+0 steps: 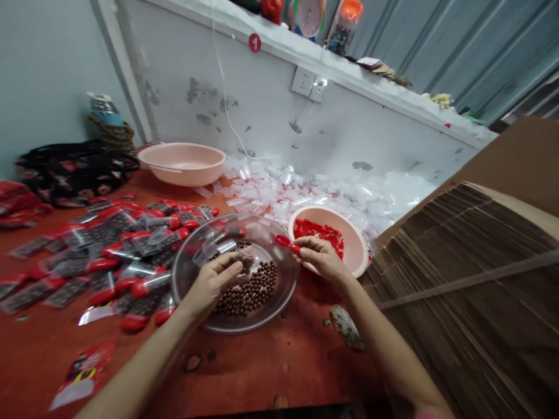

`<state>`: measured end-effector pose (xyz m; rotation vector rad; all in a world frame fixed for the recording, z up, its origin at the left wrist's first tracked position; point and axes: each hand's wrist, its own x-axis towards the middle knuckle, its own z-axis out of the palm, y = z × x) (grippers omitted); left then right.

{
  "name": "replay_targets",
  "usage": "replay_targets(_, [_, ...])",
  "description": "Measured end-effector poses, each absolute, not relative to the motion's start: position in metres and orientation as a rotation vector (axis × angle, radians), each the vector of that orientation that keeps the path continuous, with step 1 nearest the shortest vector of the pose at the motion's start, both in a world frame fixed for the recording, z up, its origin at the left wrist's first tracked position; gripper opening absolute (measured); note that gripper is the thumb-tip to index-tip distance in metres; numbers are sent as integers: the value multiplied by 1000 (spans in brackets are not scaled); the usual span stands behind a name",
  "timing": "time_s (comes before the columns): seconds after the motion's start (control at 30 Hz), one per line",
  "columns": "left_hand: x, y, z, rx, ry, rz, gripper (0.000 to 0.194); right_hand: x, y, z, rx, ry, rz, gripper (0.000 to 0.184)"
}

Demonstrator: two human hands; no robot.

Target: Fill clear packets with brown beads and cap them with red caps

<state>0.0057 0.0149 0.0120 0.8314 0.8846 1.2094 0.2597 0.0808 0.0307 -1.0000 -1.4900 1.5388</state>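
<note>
Red plastic loop [282, 240] pinched tight in the right hand [321, 259], just beside the pink basin [356, 244] of red pieces [318, 233]; left hand [212, 285] curled round a clear plastic bag [213, 249], over the glass bowl [192, 291] of brown beads [253, 288] on the red table [262, 372].

Both bare forearms [144, 364] reach forward from the bottom of the view. The left hand [213, 283] is curled, with the fingers [231, 269] bent closed and the thumb on top. The right hand [321, 260] is turned inward, and its thumb and forefinger pinch together, with the other fingers folded close.
</note>
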Motion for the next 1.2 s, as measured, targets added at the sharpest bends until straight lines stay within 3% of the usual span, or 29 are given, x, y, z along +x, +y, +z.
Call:
replay_targets(0.13, [5,12,12,808,807,1257,29,219,57,30,-940,-1570,1685,27])
replay_targets(0.23, [4,12,10,770,781,1276,25,201,50,24,-933,-1710,1594,28])
replay_targets(0.43, [4,13,9,702,760,1296,20,188,42,17,-940,-2251,404,26])
replay_targets(0.6, [3,12,9,732,756,1219,25,186,41,14,-895,-2452,-26,32])
replay_targets(0.8, [4,12,6,781,759,1233,26,180,49,14,-870,-2401,268,32])
replay_targets(1.03, [4,14,3,1200,1053,1252,26,182,52,46,-952,-1747,1170,23])
replay_targets(1.1, [4,14,4,1357,1130,1249,25,179,52,51,-890,-1830,1196,19])
replay_targets(1.2, [3,13,3,1412,1172,1256,27,178,52,50,-814,-2090,866,18])
